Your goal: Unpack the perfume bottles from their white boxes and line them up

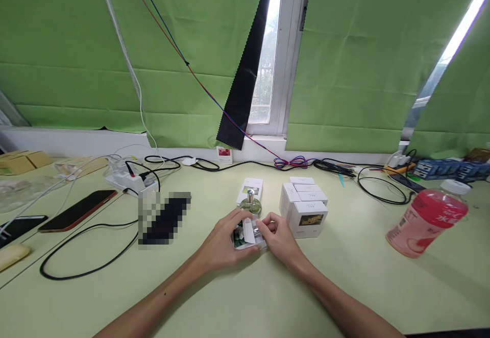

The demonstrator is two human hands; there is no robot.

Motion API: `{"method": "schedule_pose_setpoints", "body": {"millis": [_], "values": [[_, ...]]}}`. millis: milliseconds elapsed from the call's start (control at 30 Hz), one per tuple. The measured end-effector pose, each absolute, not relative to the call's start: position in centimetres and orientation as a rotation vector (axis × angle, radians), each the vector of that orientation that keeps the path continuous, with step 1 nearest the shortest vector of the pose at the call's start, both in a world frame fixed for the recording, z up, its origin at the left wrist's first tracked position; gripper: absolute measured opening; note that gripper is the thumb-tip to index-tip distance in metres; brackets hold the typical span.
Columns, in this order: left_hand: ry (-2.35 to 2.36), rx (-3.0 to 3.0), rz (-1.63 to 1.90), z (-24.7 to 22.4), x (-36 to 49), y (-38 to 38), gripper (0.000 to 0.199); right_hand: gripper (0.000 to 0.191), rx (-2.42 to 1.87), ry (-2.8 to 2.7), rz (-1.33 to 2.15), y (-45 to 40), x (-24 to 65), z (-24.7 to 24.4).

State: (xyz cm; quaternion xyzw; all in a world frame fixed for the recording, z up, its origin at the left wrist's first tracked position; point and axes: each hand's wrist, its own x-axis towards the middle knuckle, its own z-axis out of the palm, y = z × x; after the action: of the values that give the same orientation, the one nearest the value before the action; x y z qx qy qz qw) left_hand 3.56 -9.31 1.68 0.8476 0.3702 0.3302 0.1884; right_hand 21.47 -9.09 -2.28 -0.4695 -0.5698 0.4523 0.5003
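A small white box [239, 244] with a dark green picture lies on the table, its white flap [248, 232] raised. My left hand [224, 238] is closed around its left and near sides. My right hand [281, 237] has thumb and forefinger pinched together at the box's right side; what they grip is hidden. Just behind the box stands a round glass perfume bottle [250, 206] with pale green liquid and a silver top. Beyond it lies a flat white box [254, 184]. To the right, several white boxes [310, 223] stand grouped, the front one bearing a yellow flower picture.
A pink drink bottle [426, 220] tilts in view at right. Phones [78, 210] and a black cable [72, 278] lie at left near a white power strip [130, 178]. A small white box [224, 155] and coiled wires [293, 162] line the wall.
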Motion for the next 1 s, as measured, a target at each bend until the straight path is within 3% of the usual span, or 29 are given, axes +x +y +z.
{"method": "schedule_pose_setpoints", "body": {"millis": [1000], "values": [[1.032, 2.358, 0.938, 1.76, 3.56, -9.35, 0.044, 0.049, -1.024, -1.415, 1.171, -9.31, 21.44, -2.07]]}}
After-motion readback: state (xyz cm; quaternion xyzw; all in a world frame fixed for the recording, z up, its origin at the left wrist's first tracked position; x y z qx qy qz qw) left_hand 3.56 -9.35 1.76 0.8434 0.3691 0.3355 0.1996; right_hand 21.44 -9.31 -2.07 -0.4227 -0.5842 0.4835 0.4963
